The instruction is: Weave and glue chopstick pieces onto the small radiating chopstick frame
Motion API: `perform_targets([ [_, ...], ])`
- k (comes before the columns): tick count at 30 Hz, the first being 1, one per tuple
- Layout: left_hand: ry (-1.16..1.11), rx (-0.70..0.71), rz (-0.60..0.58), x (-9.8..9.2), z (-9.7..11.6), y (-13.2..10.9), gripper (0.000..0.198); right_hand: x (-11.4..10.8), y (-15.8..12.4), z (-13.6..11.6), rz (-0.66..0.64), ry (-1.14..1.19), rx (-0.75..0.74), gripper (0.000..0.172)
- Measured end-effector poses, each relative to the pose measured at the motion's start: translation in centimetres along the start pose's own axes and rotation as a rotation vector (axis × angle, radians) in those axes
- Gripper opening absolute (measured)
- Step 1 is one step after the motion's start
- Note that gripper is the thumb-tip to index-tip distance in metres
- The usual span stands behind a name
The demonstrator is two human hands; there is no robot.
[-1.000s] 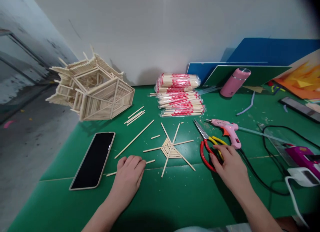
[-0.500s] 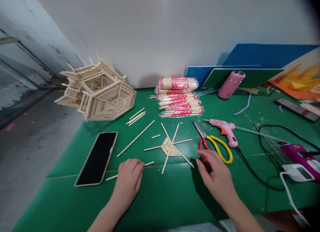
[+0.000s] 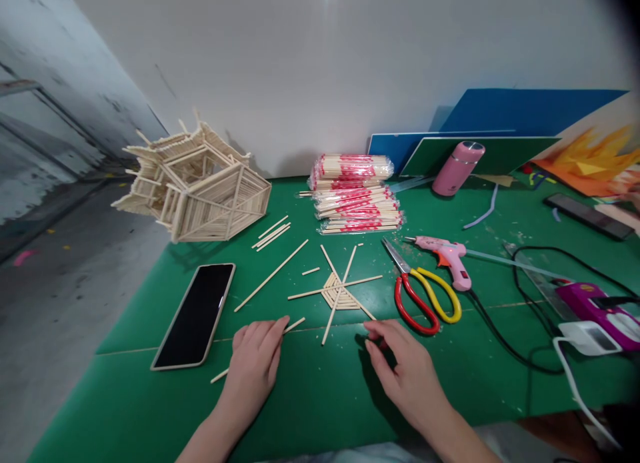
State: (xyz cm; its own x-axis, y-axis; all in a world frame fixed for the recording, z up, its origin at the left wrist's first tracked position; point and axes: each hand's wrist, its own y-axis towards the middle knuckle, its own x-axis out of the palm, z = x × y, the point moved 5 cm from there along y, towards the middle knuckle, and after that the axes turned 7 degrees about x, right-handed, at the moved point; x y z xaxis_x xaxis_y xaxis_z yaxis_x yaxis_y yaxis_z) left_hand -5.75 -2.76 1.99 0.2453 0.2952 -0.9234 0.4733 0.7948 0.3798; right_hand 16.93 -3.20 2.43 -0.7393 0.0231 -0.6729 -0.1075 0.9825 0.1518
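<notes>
My left hand (image 3: 255,356) lies closed over a thin wooden stick (image 3: 295,326), whose two ends stick out on either side of it. My right hand (image 3: 407,373) hovers palm down with thumb and forefinger apart, nothing between them. Its fingertips cover the lower right end of a star of crossed sticks (image 3: 340,286); whether they touch it I cannot tell. Short sticks fill two of the star's gaps. Scissors (image 3: 407,276) with one red and one yellow handle lie beyond my right hand. A short cut piece (image 3: 311,271) and a long stick (image 3: 273,275) lie left of the star.
At the far left stands a large stick-built model (image 3: 220,196). A phone (image 3: 195,316) lies left of my left hand. Plastic-wrapped stick bundles (image 3: 355,196), a pink bottle (image 3: 459,168), a pink glue gun (image 3: 447,253) with its cord and a purple power strip (image 3: 595,310) also occupy the green table (image 3: 320,410).
My right hand has moved left, from the scissors' handles to the star's lower right tip, uncovering the red handle. The stick under my left hand has turned to a steeper slant.
</notes>
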Motion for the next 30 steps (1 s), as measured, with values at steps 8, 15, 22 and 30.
perform_targets([
  [8,-0.045,-0.018,0.108,-1.6,0.4,-0.1,0.019,-1.3,1.0,1.8,0.053,-0.157,0.07,0.027],
  [15,-0.109,-0.143,0.016,-1.3,4.5,3.5,0.02,-0.7,2.8,1.1,-0.012,-0.366,0.064,0.03],
  [22,0.037,-0.176,-0.197,1.1,5.5,5.7,0.021,-0.2,2.9,0.4,-0.046,-0.454,0.061,0.029],
  [30,0.006,-0.14,-0.206,0.8,4.3,6.0,0.022,0.0,2.8,0.5,-0.141,-0.376,0.093,0.032],
])
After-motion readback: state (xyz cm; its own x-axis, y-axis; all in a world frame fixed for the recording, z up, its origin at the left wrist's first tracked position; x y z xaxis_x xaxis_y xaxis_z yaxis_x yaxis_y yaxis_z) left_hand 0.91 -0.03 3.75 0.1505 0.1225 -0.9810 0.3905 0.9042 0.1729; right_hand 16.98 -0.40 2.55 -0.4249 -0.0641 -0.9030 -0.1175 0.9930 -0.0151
